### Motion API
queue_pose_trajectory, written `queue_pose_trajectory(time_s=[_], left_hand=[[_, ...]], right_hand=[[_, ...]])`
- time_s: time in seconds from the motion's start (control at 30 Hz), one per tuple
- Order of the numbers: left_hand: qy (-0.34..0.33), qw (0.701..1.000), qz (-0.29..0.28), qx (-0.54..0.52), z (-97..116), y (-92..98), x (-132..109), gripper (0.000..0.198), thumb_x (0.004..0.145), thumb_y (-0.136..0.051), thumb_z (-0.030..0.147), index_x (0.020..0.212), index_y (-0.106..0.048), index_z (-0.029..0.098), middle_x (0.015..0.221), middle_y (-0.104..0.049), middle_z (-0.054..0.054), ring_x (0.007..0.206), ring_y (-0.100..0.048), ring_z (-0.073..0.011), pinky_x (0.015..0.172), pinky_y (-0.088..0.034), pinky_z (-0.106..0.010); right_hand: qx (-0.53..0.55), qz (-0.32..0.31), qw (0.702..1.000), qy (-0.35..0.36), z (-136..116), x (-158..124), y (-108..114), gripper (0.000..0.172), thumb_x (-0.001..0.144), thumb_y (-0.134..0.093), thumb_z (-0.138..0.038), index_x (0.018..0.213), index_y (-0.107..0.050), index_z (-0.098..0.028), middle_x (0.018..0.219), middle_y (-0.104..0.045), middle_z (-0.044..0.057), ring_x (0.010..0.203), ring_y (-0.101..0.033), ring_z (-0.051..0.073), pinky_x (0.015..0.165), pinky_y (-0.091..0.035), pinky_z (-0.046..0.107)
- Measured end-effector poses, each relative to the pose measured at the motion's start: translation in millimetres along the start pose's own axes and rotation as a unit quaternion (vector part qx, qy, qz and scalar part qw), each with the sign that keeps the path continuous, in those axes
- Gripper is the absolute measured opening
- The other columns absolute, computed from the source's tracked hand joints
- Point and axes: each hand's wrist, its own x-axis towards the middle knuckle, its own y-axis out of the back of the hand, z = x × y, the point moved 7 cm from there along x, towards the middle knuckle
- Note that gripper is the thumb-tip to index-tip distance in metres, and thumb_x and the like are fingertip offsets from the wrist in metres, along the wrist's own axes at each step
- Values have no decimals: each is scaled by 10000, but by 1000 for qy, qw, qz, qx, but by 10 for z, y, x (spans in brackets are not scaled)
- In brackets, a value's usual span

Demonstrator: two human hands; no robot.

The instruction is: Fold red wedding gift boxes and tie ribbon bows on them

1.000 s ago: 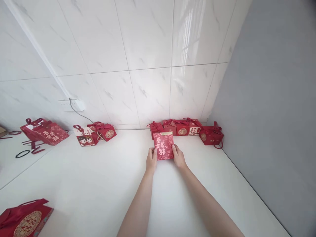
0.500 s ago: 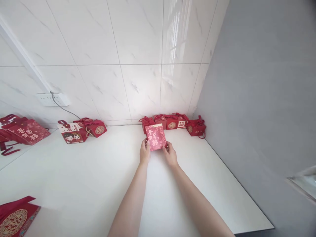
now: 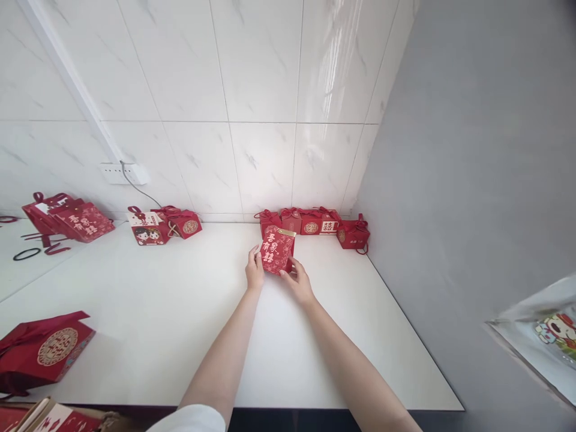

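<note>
A small red paper bag (image 3: 276, 251) with gold characters stands tilted on the white counter (image 3: 180, 312), opened out at its top. My left hand (image 3: 254, 270) grips its left edge and my right hand (image 3: 297, 280) grips its lower right side. Just behind it, a row of several small red gift boxes (image 3: 315, 223) with ribbon handles lines the tiled wall into the corner.
More red boxes (image 3: 166, 225) sit by the wall under a socket (image 3: 121, 173). Flat red bags (image 3: 76, 219) lie far left and a larger red bag (image 3: 42, 354) near the front left edge. A grey wall (image 3: 472, 180) closes the right side.
The bag has tilted to the right and opened into a box shape between my hands. The camera has drawn back, showing more of the counter's front edge.
</note>
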Motion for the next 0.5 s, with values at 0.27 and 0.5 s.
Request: queue_pose_trajectory(time_s=[0.27, 0.5], left_hand=[[-69, 986, -138, 64, 105, -164, -362, 850, 776, -658, 487, 1488, -241, 281, 1559, -144, -97, 1455, -128, -275, 1175, -176, -473], [19, 992, -106, -59, 138, -37, -256, 717, 827, -538, 568, 1441, -365, 242, 1394, -454, -135, 1339, -384, -323, 1080, -365, -477]], right_hand=[[-12, 68, 997, -26, -118, -12, 106, 653, 836, -555, -529, 1401, -436, -226, 1324, -528, 120, 1099, -575, 251, 885, -499, 375], [8, -20, 999, 41, -417, -128, -147, 562, 924, -447, -470, 1453, -324, -328, 1381, -486, 57, 1095, -577, 229, 920, -485, 390]])
